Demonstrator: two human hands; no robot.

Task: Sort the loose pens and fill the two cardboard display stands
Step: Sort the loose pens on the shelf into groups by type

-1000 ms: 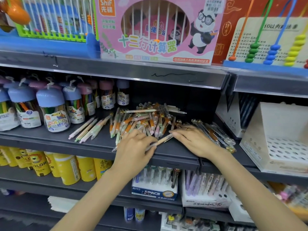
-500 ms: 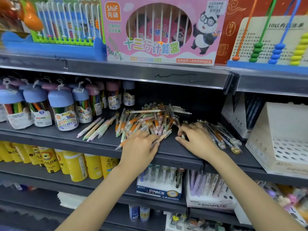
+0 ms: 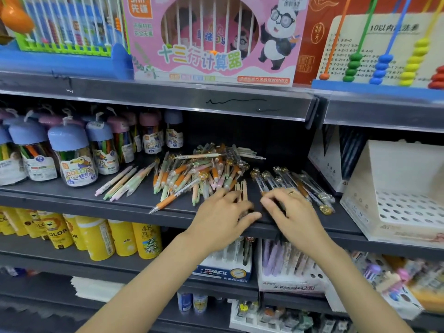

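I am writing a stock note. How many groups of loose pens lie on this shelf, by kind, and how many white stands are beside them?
pastel pens set apart at the left: 1 group
mixed orange and pastel heap: 1 group
clear gold-topped pens: 1 group
empty perforated stand: 1
white stand behind it: 1
Total: 3 pen groups, 2 stands, 5 in all

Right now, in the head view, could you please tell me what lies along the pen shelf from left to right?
Crayon jars → pastel pens → pen pile → left hand → right hand → white stand.
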